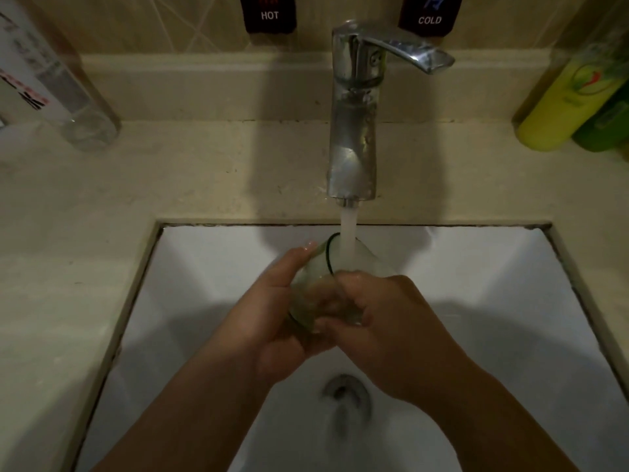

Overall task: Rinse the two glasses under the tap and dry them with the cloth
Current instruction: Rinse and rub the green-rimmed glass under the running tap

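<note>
Glass (pixel 315 284) between fingers (pixel 296 264) of both hands

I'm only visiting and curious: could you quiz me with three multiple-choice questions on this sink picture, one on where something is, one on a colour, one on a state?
1. Where is the glass?
A. on the counter
B. held over the sink under the tap
C. lying by the drain

2. What colour is the nearest bottle at the right?
A. red
B. blue
C. yellow

3. What is the tap doing?
A. running
B. shut off
C. dripping only

Answers:
1 B, the left hand and right hand both grip it beneath the spout.
2 C, its body is plainly yellow.
3 A, a steady stream of water falls onto the glass.
</note>
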